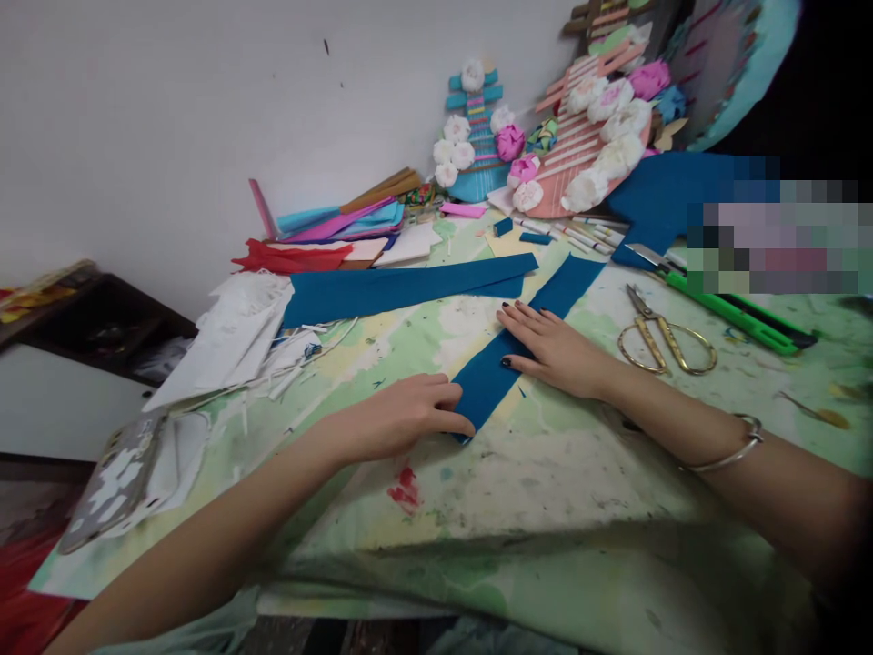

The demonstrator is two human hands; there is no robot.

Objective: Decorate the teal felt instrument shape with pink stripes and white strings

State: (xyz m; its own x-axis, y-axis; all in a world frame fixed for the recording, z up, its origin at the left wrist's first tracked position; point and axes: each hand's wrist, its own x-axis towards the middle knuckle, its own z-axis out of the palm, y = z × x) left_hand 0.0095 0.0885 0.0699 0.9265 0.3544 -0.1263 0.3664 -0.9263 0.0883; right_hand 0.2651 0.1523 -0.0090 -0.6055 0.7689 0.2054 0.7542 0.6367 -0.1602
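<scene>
A dark blue crepe-paper strip [491,375] lies slantwise on the table in front of me. My left hand [402,417] is closed at its near end, with thumb and fingers pinching the edge. My right hand [556,350] rests flat across the middle of the strip, its fingers stretched out over the paper. Behind my hands is a second, longer piece of blue crepe paper [402,289], folded lengthwise. To the right of my right hand are gold-handled scissors [665,341] and a green box cutter [740,309] with its blade out.
A patterned green cloth [546,482] covers the table. White paper scraps [235,337] and a phone [115,482] lie at the left. Flower-decorated instrument shapes [477,136] lean on the wall. Markers [587,235], rolled blue paper [503,227] and more blue paper [672,196] sit at the back.
</scene>
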